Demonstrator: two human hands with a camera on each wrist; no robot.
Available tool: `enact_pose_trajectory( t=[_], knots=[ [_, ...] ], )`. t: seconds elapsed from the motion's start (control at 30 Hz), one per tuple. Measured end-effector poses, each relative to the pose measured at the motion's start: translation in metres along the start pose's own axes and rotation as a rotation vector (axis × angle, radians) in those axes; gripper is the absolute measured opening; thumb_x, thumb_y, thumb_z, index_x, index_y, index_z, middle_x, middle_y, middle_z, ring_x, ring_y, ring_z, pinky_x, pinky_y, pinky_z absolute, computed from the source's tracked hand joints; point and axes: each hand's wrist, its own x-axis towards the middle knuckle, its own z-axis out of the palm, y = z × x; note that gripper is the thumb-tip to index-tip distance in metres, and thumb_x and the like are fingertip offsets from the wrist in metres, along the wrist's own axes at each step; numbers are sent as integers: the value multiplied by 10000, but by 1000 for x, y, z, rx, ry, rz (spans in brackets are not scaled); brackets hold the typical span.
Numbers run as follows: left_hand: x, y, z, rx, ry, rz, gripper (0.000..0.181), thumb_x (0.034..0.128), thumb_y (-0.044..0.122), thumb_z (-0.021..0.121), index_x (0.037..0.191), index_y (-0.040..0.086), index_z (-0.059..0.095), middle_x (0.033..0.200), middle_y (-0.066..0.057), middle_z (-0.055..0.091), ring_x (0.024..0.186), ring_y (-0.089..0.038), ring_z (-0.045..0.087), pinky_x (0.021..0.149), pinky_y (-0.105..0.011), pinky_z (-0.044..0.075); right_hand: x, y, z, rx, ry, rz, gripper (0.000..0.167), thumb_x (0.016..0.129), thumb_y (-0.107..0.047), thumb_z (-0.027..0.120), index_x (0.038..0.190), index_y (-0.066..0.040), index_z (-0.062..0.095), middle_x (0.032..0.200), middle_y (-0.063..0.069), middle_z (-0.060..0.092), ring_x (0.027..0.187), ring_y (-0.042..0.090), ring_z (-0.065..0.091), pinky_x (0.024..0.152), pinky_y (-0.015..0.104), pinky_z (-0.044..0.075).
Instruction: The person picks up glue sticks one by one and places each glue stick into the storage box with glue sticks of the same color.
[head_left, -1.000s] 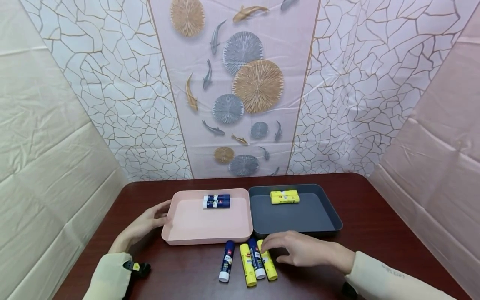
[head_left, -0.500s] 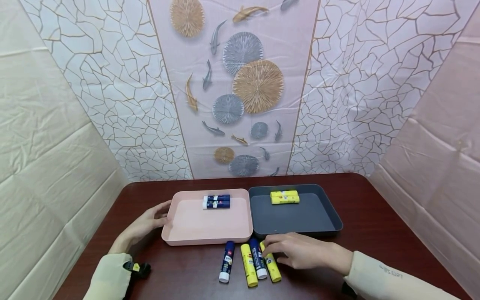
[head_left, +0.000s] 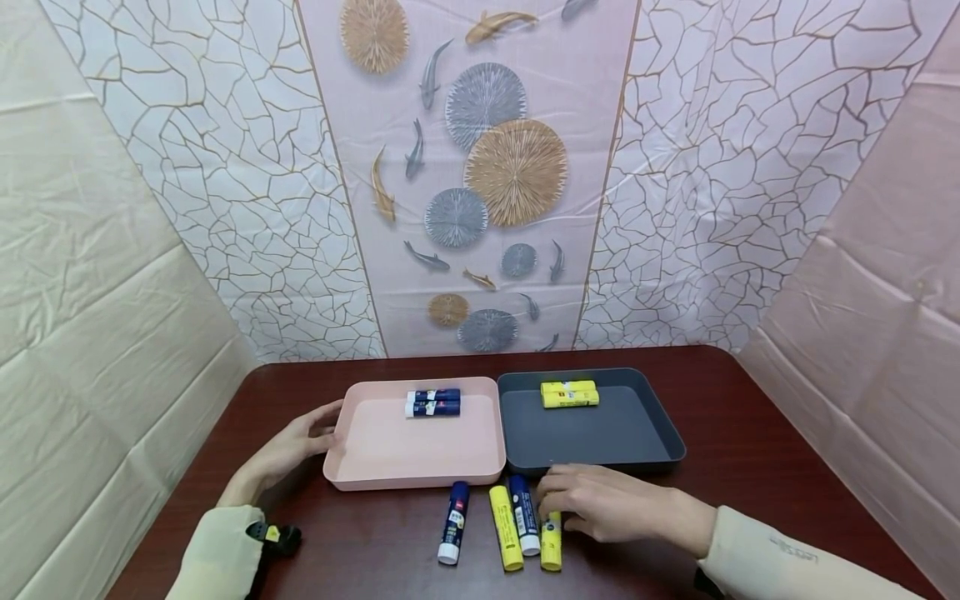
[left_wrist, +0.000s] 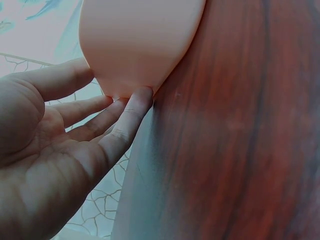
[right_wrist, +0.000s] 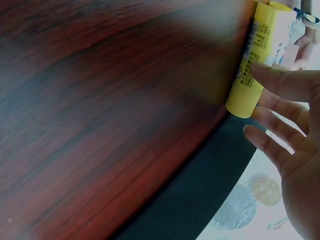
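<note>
My right hand (head_left: 607,502) pinches a yellow glue stick (head_left: 551,552) on the table, covering its far end. Thumb and fingers lie on opposite sides of this yellow glue stick (right_wrist: 248,75) in the right wrist view. Just left of it lie a blue glue stick (head_left: 525,517) with a white cap and another yellow glue stick (head_left: 506,529). A second blue glue stick (head_left: 453,525) lies apart, farther left. With fairly straight fingers, my left hand (head_left: 296,437) touches the left end of the pink tray (head_left: 405,482); the left wrist view shows fingertips against the tray's outer wall (left_wrist: 135,55).
Two blue glue sticks (head_left: 432,408) lie side by side in the pink tray. Against its right side stands a dark grey tray (head_left: 600,437), holding two yellow glue sticks (head_left: 570,399). Patterned cloth (head_left: 480,275) hangs behind the dark wooden table (head_left: 360,542).
My right hand has shifted slightly right with the yellow glue stick, which has turned straighter. The neighbouring yellow and blue glue sticks have moved a little right too. My left hand stays put.
</note>
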Motion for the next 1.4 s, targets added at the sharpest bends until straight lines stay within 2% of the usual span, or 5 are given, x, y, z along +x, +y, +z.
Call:
enact_pose_trajectory(
  t=[0.27,0.7,0.97,1.13,1.4],
  knots=[
    [0,1,0,10,1,-3,737,1030,136,648,1637,11,249,1658,-258,276,1413,-458,452,1086,-465,448,-9,3,4,-22,-13,52,244,923,-249,819,1153,-258,737,1182,-141,643,1106,50,570,937,291,522],
    [0,2,1,10,0,-2,734,1034,134,641,1638,6,242,1645,-266,294,1409,-458,456,1070,-421,460,-25,8,2,89,-2,160,187,925,-220,815,1074,-281,720,1039,-187,624,931,-7,556,826,268,532],
    [0,2,0,14,2,-9,737,1033,143,644,1639,13,245,1648,-264,291,1406,-455,459,1091,-482,446,-39,10,4,124,3,280,226,970,-229,763,1187,-259,712,1096,-175,641,968,12,588,846,325,547],
    [0,1,0,13,1,-5,732,1035,134,639,1638,7,243,1647,-268,290,1407,-461,456,1080,-458,457,-39,9,11,273,42,344,235,984,-186,740,1204,-262,706,1091,-188,609,967,1,577,848,304,545],
    [1,2,0,17,1,-8,731,1035,138,640,1638,10,246,1649,-267,287,1411,-462,452,1101,-506,437,-39,4,18,314,95,326,322,1009,-193,707,1310,-306,689,1092,-179,584,947,26,534,816,277,503]
  ],
)
